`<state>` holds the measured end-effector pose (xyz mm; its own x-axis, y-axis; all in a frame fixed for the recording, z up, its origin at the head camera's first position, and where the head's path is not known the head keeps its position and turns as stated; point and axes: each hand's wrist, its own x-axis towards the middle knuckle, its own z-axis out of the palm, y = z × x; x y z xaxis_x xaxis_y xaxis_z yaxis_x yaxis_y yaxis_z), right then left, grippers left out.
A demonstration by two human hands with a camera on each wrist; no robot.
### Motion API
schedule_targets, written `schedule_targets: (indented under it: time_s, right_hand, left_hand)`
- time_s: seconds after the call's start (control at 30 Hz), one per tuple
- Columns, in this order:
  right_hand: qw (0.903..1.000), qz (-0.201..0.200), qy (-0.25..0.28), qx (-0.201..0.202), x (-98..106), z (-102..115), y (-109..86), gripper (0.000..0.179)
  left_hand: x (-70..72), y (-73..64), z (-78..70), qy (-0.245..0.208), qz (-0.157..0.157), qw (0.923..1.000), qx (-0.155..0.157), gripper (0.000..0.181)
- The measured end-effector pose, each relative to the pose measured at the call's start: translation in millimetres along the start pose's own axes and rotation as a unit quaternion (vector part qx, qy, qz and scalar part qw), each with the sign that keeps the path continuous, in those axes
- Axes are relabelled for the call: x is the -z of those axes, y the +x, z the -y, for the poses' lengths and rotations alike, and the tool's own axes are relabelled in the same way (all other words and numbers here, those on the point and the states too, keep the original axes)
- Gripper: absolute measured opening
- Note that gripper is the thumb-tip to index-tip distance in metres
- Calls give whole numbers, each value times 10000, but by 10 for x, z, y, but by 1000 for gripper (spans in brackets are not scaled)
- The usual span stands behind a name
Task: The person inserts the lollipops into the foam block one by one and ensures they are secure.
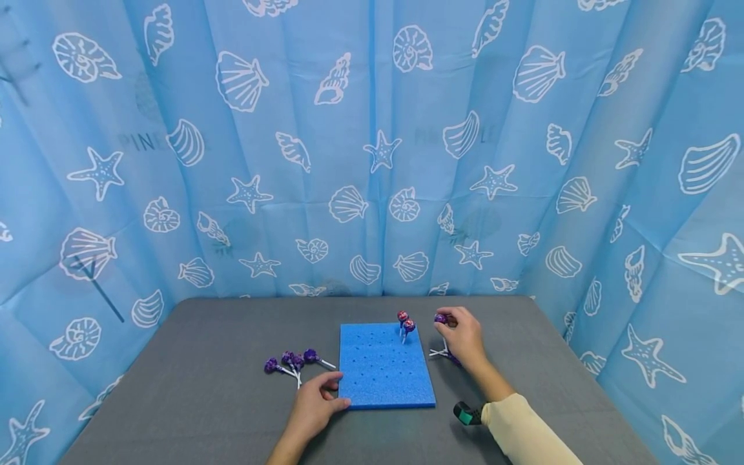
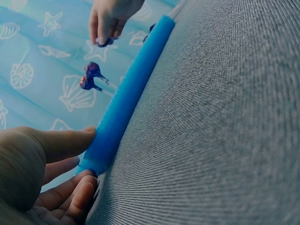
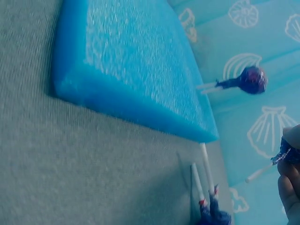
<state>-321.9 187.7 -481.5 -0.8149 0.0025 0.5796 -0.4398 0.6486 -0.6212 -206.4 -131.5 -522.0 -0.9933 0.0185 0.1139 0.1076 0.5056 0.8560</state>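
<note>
A blue foam board (image 1: 383, 368) dotted with small holes lies on the table. My left hand (image 1: 314, 403) holds its near left corner, thumb (image 2: 70, 142) at the front edge and fingers curled by the side. To the right of the board, my right hand (image 1: 462, 332) pinches a purple-wrapped lollipop (image 1: 441, 318) by its head, raised above the table; its white stick (image 3: 258, 173) points out free in the right wrist view. Two lollipops (image 1: 409, 325) with red-and-purple wrappers stand upright in the board's far right corner.
Several purple lollipops (image 1: 287, 358) lie left of the board, sticks toward it. More lollipops (image 3: 213, 213) lie beside its right edge, below my right hand. A grey cloth covers the table (image 1: 232, 426). Behind it hangs a blue curtain (image 1: 302, 239) with white shells.
</note>
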Motion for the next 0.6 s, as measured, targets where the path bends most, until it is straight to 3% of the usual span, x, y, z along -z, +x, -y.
schedule_targets:
  time_s: [0.3,0.6]
  right_hand:
    - [9992,-127,297,237,-16,235,5,23]
    - [9934,-548,547,844,-71,404,18,25]
  left_hand:
    - [11,-3,-10,-68,-10,10000,-30,51]
    - [2,4,-2,-41,9,10000,68,50]
